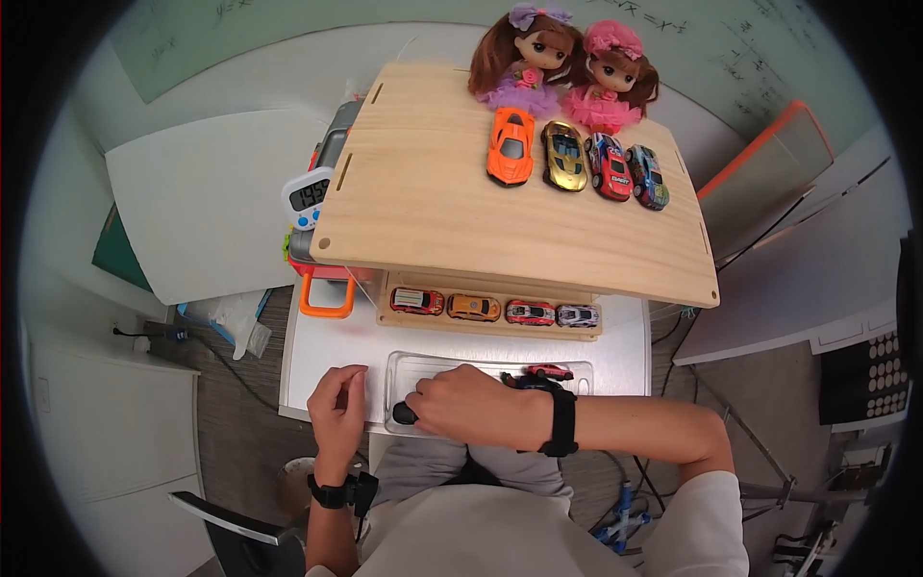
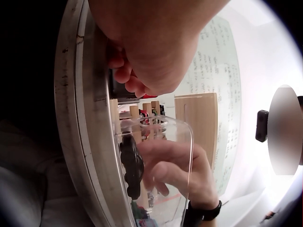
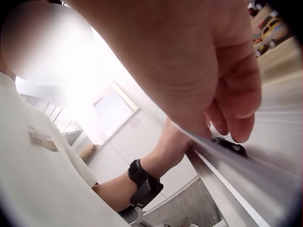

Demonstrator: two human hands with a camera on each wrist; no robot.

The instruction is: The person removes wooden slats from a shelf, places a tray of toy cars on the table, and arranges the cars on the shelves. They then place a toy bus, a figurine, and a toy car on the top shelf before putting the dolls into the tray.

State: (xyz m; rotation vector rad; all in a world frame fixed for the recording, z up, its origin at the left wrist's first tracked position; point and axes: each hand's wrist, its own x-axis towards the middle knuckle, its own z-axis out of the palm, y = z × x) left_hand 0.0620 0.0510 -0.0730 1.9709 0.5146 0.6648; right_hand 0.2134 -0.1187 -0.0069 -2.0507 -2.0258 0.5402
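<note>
A clear plastic tray (image 1: 394, 370) lies on the white table in front of the person. The right hand (image 1: 452, 404) reaches into its left part, fingers pointing down beside a black toy car (image 1: 404, 413). Seen through the tray wall in the left wrist view, the thumb and fingers lie close to the black car (image 2: 132, 165), the fingertips partly hidden behind it. The right wrist view shows bent fingers (image 3: 239, 101) just over the car. The left hand (image 1: 338, 404) is at the table edge, left of the tray, loosely curled and holding nothing.
A red toy car (image 1: 548, 371) is at the tray's right. Behind it, a wooden rack (image 1: 394, 313) bears a row of cars. Above slopes a wooden board (image 1: 423, 192) with more cars and two dolls (image 1: 538, 58). A timer (image 1: 308, 197) and orange handle (image 1: 327, 296) are left.
</note>
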